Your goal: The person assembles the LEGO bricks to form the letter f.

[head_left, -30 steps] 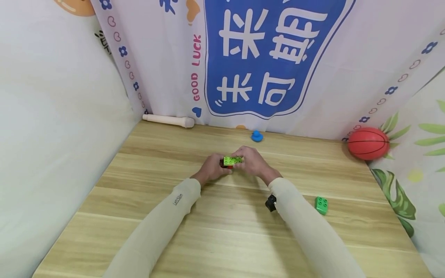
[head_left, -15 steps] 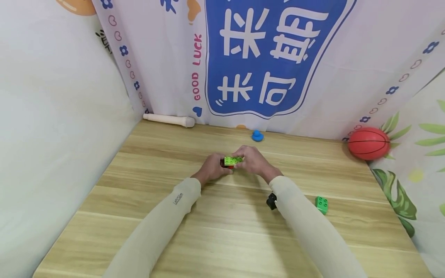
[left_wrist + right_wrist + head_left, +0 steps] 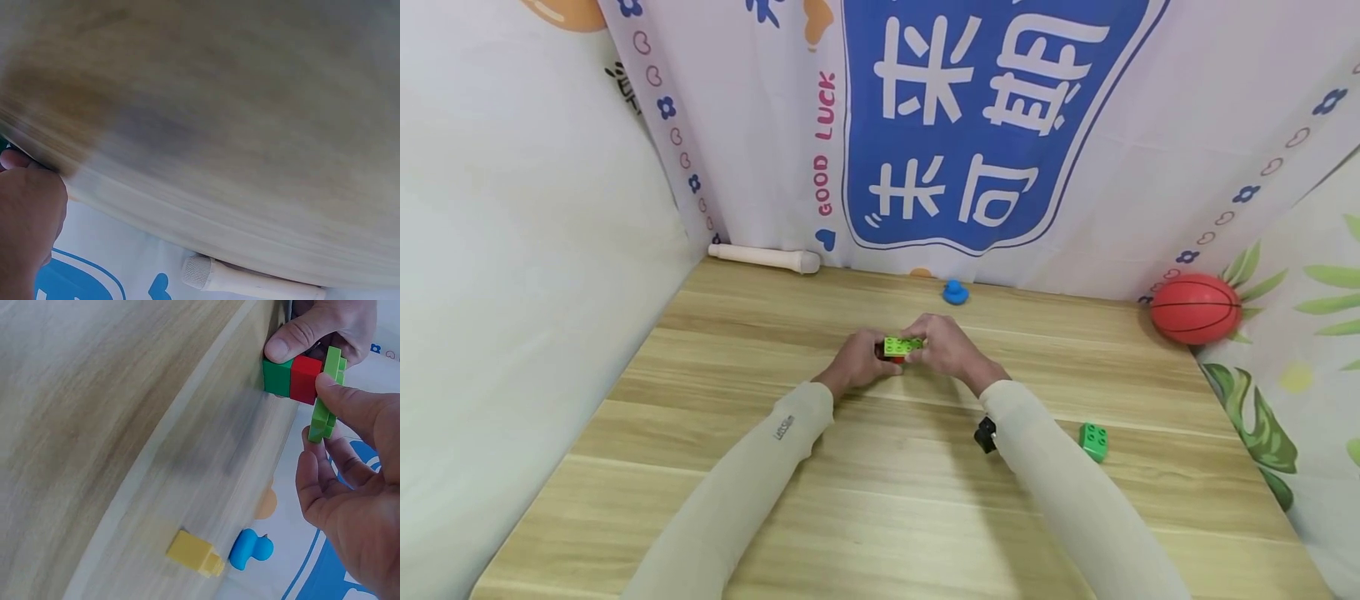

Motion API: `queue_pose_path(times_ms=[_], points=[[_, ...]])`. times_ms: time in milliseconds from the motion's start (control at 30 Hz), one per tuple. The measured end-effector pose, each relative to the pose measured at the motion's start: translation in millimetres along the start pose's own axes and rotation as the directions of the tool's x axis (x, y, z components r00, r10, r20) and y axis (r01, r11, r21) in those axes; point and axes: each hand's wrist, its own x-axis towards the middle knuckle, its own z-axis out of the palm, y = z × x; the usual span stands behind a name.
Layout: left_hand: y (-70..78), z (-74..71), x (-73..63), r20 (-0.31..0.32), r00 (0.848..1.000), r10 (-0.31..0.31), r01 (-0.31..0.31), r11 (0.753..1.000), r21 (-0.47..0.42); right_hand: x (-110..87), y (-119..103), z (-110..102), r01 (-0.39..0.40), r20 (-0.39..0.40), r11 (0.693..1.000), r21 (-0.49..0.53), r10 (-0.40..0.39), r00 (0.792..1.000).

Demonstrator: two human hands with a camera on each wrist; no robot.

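My left hand (image 3: 859,358) grips a small stack at the middle of the table. In the right wrist view the stack shows a dark green block (image 3: 277,378) at the table and a red block (image 3: 304,378) on it. A lime-green studded brick (image 3: 323,419) lies across the red block, pinched between the thumb and fingers of my right hand (image 3: 949,346). It overhangs the stack on the right hand's side. Left-hand fingers behind the stack are partly hidden. Only part of the left hand shows at the left wrist view's edge.
A yellow block (image 3: 190,551) and a blue toy duck (image 3: 955,293) are beyond the right hand. A green brick (image 3: 1093,442) sits near the right forearm. A white toy microphone (image 3: 765,258) and a red ball (image 3: 1196,309) lie along the back, by the printed cloth.
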Motion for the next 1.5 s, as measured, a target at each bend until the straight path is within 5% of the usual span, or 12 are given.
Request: queue_pose_path(times_ms=[233, 767, 1267, 1500], points=[[-0.5, 0.0, -0.4, -0.005, 1.0, -0.012, 0.012, 1.0, -0.004, 1.8, -0.9, -1.1, 0.039, 0.017, 0.998, -0.058, -0.038, 0.999], [-1.4, -0.8, -0.9, -0.005, 1.0, 0.014, -0.014, 1.0, -0.005, 1.3, -1.3, 5.3, -0.026, -0.011, 1.0, -0.017, 0.026, 1.0], [2.7, -1.2, 2.3, -0.004, 1.0, 0.008, -0.008, 1.0, -0.014, 0.2, -4.4, -3.1, -0.032, 0.006, 0.996, -0.078, 0.033, 0.999], [2.7, -7.4, -3.3, -0.02, 0.998, 0.056, -0.058, 0.995, -0.079, 0.4, -5.6, -1.6, -0.032, 0.0, 0.998, -0.06, 0.032, 0.999]])
